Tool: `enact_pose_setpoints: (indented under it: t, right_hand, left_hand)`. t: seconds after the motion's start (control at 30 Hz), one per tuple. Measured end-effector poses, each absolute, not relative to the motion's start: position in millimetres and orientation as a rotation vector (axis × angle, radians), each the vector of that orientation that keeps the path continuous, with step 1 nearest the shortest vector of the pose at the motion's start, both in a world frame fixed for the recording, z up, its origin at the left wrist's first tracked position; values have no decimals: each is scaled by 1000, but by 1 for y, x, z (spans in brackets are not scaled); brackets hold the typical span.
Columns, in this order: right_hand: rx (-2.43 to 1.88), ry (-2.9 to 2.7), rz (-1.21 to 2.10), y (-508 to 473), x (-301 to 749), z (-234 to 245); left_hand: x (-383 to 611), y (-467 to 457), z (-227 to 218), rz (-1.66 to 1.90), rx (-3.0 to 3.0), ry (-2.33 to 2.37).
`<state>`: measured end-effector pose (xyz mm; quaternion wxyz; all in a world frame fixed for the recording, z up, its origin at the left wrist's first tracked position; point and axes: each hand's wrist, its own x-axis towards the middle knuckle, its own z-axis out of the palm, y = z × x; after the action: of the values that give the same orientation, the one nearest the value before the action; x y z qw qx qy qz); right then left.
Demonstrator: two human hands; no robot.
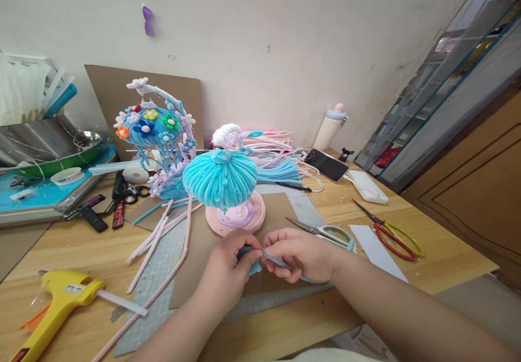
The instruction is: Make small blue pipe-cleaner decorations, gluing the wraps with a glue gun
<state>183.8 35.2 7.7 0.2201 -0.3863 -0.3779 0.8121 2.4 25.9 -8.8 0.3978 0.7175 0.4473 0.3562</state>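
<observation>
Here we are, close in: our left hand (234,267) has thumb and finger pinched on a light-blue fuzzy stem (280,262), and our right hand (301,251) grips the same stem, fingers curled round it. The 2 hands nearly meet, low over a flat brown cardboard sheet (280,215), the soft strand bunched on the left and trailing off rightward. Off to our left, the glossy yellow glue gun (71,291) lies on the pale wood-grain surface (285,326), a translucent stick poking from it. To our right, white-handled scissors (329,233) sit just behind our right hand, with red-and-yellow-handled scissors (391,237) farther over. Straight ahead, blocking the way beyond our fingers, stands a coiled pink base (257,218) under a plush, ribbed turquoise dome (220,177). Behind it on the left, there's a blue dome with bright fuzzy flowers (152,126)! Farther back we spot bundled pastel stems (280,172), a dark-screened phone (326,165) and a smooth cream bottle (328,128) by the wall (260,36).
</observation>
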Motion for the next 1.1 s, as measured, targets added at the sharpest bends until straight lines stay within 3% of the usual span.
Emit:
enact_pose_setpoints:
  t: [0.33,0.67,0.8,0.9,1.0,1.03,1.1]
  right_hand:
    - [-870,-389,2779,47,191,-1]
    - [-898,-388,2740,39,186,-1]
    - [-1177,-922,2255,27,175,2]
    - [-1271,-1747,1391,18,173,5]
    - [-993,-2402,583,14,179,8]
    - [-926,-2488,464,13,181,9]
    - [-997,-2451,525,13,183,10]
  left_hand:
    - [2,25,-10,988,2054,992]
    - [3,22,-6,996,2089,1050]
    - [5,19,-3,911,1972,1171]
    - [7,20,-1,810,1757,1217]
    - [8,22,-2,737,1548,1170]
    - [8,22,-3,711,1495,1152]
    - [8,22,-3,682,1460,1137]
